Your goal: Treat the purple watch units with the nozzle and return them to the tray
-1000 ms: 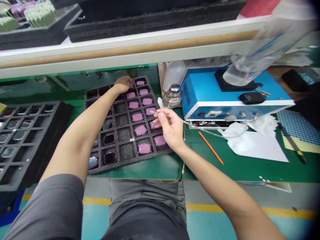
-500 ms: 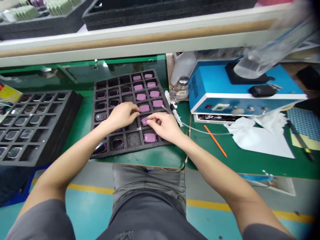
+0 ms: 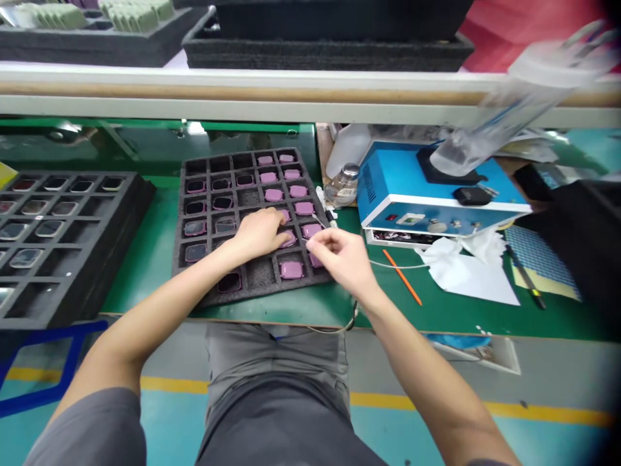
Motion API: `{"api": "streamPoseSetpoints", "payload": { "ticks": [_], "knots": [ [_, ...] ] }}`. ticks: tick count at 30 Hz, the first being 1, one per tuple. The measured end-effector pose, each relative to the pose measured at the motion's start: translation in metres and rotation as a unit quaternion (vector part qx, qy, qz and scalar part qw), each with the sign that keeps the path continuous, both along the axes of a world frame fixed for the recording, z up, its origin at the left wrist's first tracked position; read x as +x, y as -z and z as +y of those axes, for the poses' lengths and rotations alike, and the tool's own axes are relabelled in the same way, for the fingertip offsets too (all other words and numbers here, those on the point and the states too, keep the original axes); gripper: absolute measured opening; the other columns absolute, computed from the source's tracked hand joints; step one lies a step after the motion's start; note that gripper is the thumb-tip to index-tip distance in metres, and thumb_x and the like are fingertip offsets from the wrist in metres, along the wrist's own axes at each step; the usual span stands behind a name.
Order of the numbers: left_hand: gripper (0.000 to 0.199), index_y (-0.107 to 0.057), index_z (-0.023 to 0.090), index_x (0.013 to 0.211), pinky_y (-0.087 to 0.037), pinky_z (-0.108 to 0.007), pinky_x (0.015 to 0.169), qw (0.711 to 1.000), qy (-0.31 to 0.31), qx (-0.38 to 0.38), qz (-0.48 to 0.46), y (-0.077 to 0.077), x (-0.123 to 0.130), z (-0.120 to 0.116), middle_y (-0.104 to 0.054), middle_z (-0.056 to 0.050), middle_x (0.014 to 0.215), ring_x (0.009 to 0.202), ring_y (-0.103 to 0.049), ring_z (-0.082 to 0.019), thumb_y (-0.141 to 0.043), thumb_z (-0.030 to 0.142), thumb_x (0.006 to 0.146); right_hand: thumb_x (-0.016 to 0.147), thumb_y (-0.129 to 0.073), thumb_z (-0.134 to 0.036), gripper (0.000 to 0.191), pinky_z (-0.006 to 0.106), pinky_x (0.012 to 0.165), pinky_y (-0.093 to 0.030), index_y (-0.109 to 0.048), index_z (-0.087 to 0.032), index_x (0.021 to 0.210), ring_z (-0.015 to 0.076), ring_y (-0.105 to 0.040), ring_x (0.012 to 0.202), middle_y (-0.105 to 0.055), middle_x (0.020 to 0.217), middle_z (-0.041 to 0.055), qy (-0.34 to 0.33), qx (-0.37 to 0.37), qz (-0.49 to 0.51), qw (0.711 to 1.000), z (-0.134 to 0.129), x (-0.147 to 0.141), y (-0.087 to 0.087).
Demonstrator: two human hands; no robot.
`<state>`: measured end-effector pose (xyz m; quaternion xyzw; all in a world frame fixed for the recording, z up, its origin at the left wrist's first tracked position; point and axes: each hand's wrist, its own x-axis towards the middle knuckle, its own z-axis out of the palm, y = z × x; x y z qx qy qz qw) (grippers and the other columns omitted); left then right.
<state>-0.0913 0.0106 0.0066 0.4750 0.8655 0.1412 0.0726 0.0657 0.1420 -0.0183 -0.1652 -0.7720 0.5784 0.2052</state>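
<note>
Reaching over the middle of the frame, the left hand (image 3: 259,233) is half-curled, thumb and forefinger a little apart at a purple case (image 3: 290,239); whether it grips cannot be told. The right hand (image 3: 345,260), just to its right, is pinched narrow, holding a thin tube (image 3: 412,266) that trails rightward across an orange stick (image 3: 411,287). Below both lies a dark foam tray (image 3: 262,275), purple cases in its right columns. Farther out, a glass jar (image 3: 342,189) and blue machine (image 3: 392,169) stand right of centre on the green desk (image 3: 272,314), a second tray (image 3: 121,249) far left
</note>
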Motion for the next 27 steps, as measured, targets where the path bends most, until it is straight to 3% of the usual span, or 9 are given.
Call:
{"api": "streamPoseSetpoints", "payload": {
  "ticks": [2, 5, 10, 14, 16, 18, 20, 23, 27],
  "knots": [
    [0.032, -0.07, 0.018, 0.109, -0.05, -0.04, 0.085, 1.0, 0.003, -0.023, 0.02, -0.001, 0.011, 0.002, -0.071, -0.015, 0.116, 0.107, -0.067, -0.034, -0.071, 0.037, 0.084, 0.077, -0.074, -0.038, 0.021, 0.025, 0.056, -0.046, -0.07, -0.017, 0.077, 0.0116, -0.055, 0.058, -0.068, 0.07, 0.0006, 0.058, -0.056, 0.018, 0.997, 0.008, 0.013, 0.0],
    [0.025, -0.069, 0.02, 0.106, -0.05, -0.04, 0.085, 0.999, -0.003, -0.045, 0.016, -0.003, 0.018, 0.003, -0.071, -0.014, 0.115, 0.108, -0.067, -0.034, -0.07, 0.032, 0.084, 0.076, -0.076, -0.041, 0.025, 0.025, 0.052, -0.044, -0.069, -0.018, 0.078, 0.0107, -0.052, 0.055, -0.066, 0.068, -0.0002, 0.096, -0.095, 0.031, 0.99, 0.009, 0.023, 0.001],
    [0.03, -0.067, 0.022, 0.105, -0.05, -0.041, 0.081, 1.0, -0.014, -0.01, -0.017, 0.0, 0.011, 0.004, -0.073, -0.012, 0.103, 0.099, -0.069, -0.034, -0.076, 0.026, 0.076, 0.076, -0.076, -0.042, 0.025, 0.024, 0.051, -0.043, -0.068, -0.018, 0.077, 0.0104, -0.052, 0.054, -0.062, 0.065, -0.0015, 0.101, -0.102, 0.04, 0.989, -0.003, 0.02, 0.003],
    [0.022, -0.066, 0.022, 0.1, -0.051, -0.036, 0.081, 0.995, -0.008, 0.054, -0.083, 0.007, -0.001, 0.002, -0.073, -0.007, 0.1, 0.092, -0.069, -0.025, -0.073, 0.03, 0.081, 0.076, -0.074, -0.042, 0.025, 0.025, 0.053, -0.045, -0.066, -0.019, 0.075, 0.0113, -0.054, 0.055, -0.063, 0.065, -0.001, 0.095, -0.096, 0.041, 0.99, -0.009, 0.012, 0.0],
    [0.018, -0.063, 0.021, 0.097, -0.052, -0.034, 0.077, 0.966, -0.019, 0.151, -0.209, 0.009, -0.004, 0.002, -0.072, -0.006, 0.096, 0.086, -0.068, -0.021, -0.067, 0.035, 0.086, 0.077, -0.073, -0.041, 0.024, 0.026, 0.054, -0.046, -0.066, -0.019, 0.075, 0.0119, -0.055, 0.056, -0.065, 0.066, -0.0002, 0.094, -0.09, 0.046, 0.99, -0.011, 0.007, -0.003],
    [0.024, -0.06, 0.021, 0.098, -0.051, -0.03, 0.07, 0.896, -0.037, 0.253, -0.363, 0.007, -0.004, 0.001, -0.068, -0.004, 0.089, 0.077, -0.064, -0.017, -0.066, 0.041, 0.087, 0.078, -0.072, -0.04, 0.022, 0.026, 0.056, -0.046, -0.066, -0.019, 0.075, 0.0122, -0.056, 0.057, -0.066, 0.068, 0.0002, 0.088, -0.082, 0.051, 0.991, -0.012, 0.002, -0.007],
    [0.031, -0.059, 0.021, 0.098, -0.049, -0.028, 0.065, 0.838, -0.045, 0.3, -0.454, 0.004, -0.001, 0.002, -0.064, -0.001, 0.083, 0.072, -0.06, -0.014, -0.07, 0.046, 0.084, 0.079, -0.071, -0.039, 0.021, 0.026, 0.057, -0.046, -0.066, -0.019, 0.075, 0.0123, -0.056, 0.059, -0.066, 0.069, 0.0003, 0.081, -0.074, 0.056, 0.992, -0.013, -0.004, -0.011],
    [0.036, -0.06, 0.021, 0.099, -0.046, -0.026, 0.063, 0.813, -0.031, 0.307, -0.493, 0.001, 0.003, 0.002, -0.06, 0.0, 0.08, 0.071, -0.056, -0.013, -0.074, 0.05, 0.083, 0.079, -0.069, -0.038, 0.02, 0.027, 0.058, -0.047, -0.064, -0.02, 0.073, 0.0126, -0.056, 0.059, -0.065, 0.068, 0.0002, 0.075, -0.062, 0.056, 0.994, -0.013, -0.012, -0.016],
    [0.037, -0.06, 0.022, 0.102, -0.047, -0.026, 0.065, 0.811, -0.013, 0.3, -0.502, 0.002, 0.004, 0.002, -0.061, -0.001, 0.083, 0.073, -0.056, -0.014, -0.073, 0.052, 0.084, 0.078, -0.069, -0.036, 0.019, 0.026, 0.056, -0.045, -0.064, -0.02, 0.071, 0.0124, -0.055, 0.058, -0.065, 0.067, 0.0003, 0.076, -0.051, 0.043, 0.995, -0.011, -0.019, -0.017]
  ]
}}
